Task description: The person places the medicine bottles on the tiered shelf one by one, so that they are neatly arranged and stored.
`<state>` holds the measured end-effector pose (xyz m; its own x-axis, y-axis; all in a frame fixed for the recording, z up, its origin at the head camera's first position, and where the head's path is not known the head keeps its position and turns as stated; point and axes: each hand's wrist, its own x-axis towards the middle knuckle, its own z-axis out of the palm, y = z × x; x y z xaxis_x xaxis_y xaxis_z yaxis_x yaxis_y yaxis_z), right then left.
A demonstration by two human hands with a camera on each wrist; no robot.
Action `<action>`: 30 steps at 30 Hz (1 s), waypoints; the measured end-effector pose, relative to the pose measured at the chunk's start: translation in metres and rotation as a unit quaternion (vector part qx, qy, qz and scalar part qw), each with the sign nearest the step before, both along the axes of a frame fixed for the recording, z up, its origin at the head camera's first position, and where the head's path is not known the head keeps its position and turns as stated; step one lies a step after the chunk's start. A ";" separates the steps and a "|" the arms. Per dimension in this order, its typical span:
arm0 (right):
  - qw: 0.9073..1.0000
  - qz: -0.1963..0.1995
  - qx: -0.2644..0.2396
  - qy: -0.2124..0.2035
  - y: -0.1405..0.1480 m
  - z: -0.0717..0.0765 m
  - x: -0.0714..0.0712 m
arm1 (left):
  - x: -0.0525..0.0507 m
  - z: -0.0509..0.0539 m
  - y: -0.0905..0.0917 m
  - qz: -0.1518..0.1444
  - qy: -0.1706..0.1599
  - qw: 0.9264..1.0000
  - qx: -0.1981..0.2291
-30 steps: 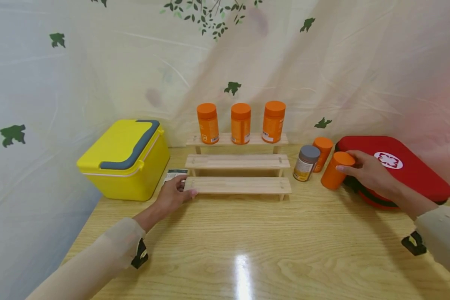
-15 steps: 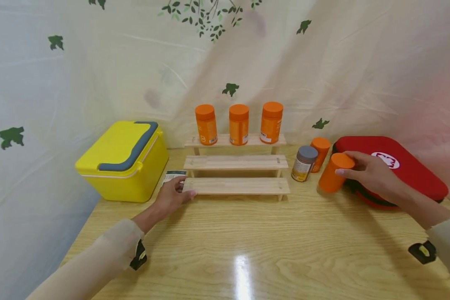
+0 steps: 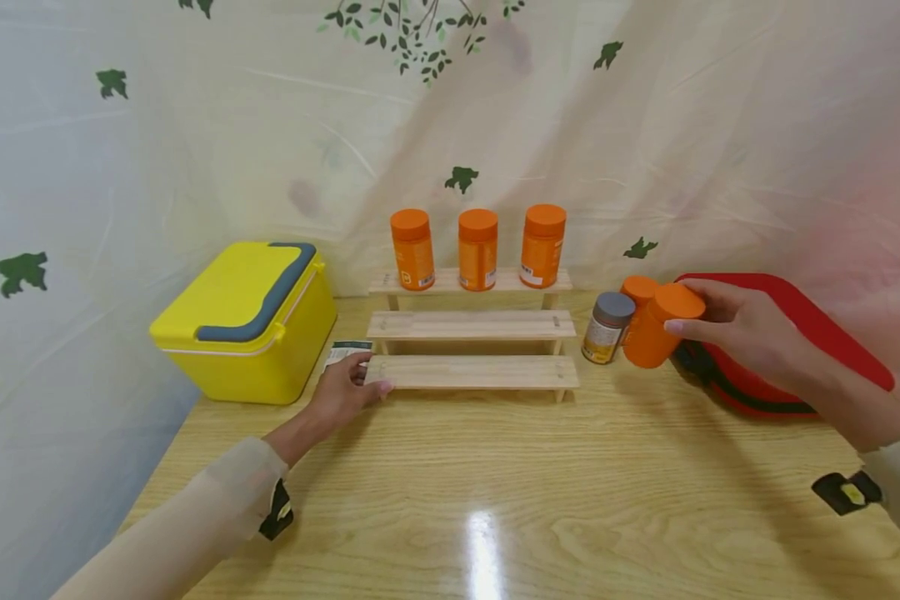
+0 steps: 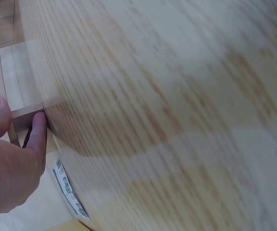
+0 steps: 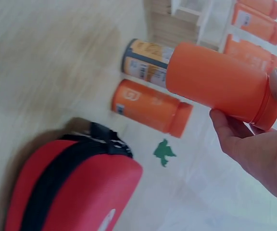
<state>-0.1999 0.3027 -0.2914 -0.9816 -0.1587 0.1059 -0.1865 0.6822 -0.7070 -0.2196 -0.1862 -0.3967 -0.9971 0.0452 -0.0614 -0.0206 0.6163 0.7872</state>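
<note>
My right hand (image 3: 757, 333) grips an orange jar (image 3: 654, 335) near its lid, thumb on one side. The jar is off the table and tilted; in the right wrist view the held jar (image 5: 210, 79) partly covers a grey-lidded jar (image 5: 145, 62). Another orange jar (image 3: 637, 289) stands just behind it. My left hand (image 3: 336, 396) holds the left end of the lowest step of a three-step wooden rack (image 3: 472, 372), and the left wrist view has its fingers (image 4: 37, 137) around that wood. Three orange jars (image 3: 478, 250) stand upright in a row on the top step.
A yellow box (image 3: 247, 321) with a grey handle stands left of the rack. Behind my left hand lies a small printed packet (image 3: 350, 350). The red first-aid case (image 3: 765, 392) is at the right, under my right forearm. A patterned cloth (image 3: 307, 125) hangs behind the table.
My right hand has lifted the orange jar off the table beside the red case and moved it slightly left, tilting it. My left hand stays on the rack.
</note>
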 end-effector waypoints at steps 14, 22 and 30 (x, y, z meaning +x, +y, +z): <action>0.997 0.060 -0.045 -0.005 -0.047 0.031 -0.013 | -0.001 -0.001 0.000 0.002 -0.001 1.000 0.003; 0.987 0.125 -0.101 0.016 -0.095 0.039 -0.029 | 0.001 -0.001 0.000 0.002 0.003 1.000 0.003; 0.976 0.174 -0.133 0.009 -0.135 0.040 -0.045 | 0.000 0.000 0.001 0.004 0.001 1.000 0.001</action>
<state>-0.2452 0.1680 -0.2512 -0.8710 -0.4464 0.2050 -0.3874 0.3677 -0.8454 -0.2193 -0.1851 -0.3967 -0.9976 0.0368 -0.0594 -0.0242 0.6149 0.7882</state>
